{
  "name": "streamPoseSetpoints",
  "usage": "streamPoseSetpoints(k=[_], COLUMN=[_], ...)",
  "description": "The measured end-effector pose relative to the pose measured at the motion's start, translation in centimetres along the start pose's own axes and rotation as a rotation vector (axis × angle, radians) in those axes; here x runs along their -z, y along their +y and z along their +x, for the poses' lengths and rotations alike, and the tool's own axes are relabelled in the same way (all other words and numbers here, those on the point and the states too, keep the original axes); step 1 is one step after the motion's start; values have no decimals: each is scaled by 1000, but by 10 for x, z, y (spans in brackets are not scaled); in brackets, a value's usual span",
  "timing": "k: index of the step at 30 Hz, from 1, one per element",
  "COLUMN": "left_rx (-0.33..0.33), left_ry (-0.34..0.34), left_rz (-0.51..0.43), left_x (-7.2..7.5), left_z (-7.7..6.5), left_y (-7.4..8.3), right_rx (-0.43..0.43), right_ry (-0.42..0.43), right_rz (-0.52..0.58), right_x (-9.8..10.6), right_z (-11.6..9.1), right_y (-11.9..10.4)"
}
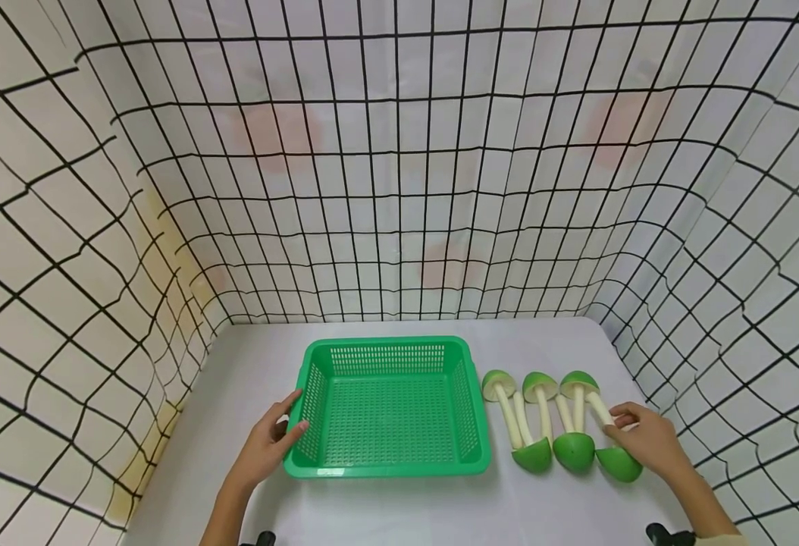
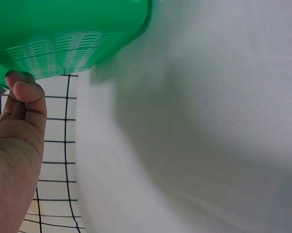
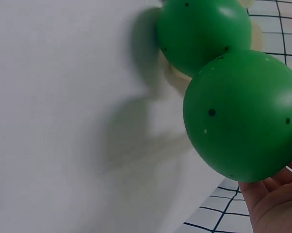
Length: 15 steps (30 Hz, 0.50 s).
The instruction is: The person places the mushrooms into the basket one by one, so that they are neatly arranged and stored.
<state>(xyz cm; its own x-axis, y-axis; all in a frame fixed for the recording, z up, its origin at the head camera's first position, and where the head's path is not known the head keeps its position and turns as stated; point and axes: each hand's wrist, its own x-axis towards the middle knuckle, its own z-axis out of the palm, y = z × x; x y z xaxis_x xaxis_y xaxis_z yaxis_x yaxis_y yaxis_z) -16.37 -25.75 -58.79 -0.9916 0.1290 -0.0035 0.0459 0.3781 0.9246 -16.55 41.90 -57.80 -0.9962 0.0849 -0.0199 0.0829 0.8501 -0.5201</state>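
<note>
Six green-capped mushrooms [image 1: 565, 414] cluster to the right of the green basket [image 1: 389, 421]. Left hand [image 1: 264, 444] grips its left rim; right hand [image 1: 650, 441] pinches the stem of the near-right mushroom [image 1: 619, 464], lifted or not, can't tell. I'd pinch lightly, clear the neighbouring cap [image 1: 574, 453] before any sideways move, and brace the basket left-handed.

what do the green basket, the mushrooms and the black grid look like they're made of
Green basket: almost certainly moulded plastic, slightly glossy, with regular slots in its walls.
Mushrooms: artificial-looking, perhaps plastic or coated foam; the green caps are smooth with soft highlights.
Black grid: possibly coated metal wire, judging by the thin crossing bars; its finish is unclear.
</note>
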Motion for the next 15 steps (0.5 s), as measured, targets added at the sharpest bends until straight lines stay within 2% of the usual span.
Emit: streamPoseSetpoints(k=[9,15], left_rx=[-2,4], left_ry=[1,9], left_rz=[5,-1], left_x=[0,-1], left_z=[1,0], left_y=[0,-1], right_rx=[-23,-12], right_ry=[29,78], right_rz=[34,104], right_x=[8,3], right_z=[2,4], right_y=[-15,-26])
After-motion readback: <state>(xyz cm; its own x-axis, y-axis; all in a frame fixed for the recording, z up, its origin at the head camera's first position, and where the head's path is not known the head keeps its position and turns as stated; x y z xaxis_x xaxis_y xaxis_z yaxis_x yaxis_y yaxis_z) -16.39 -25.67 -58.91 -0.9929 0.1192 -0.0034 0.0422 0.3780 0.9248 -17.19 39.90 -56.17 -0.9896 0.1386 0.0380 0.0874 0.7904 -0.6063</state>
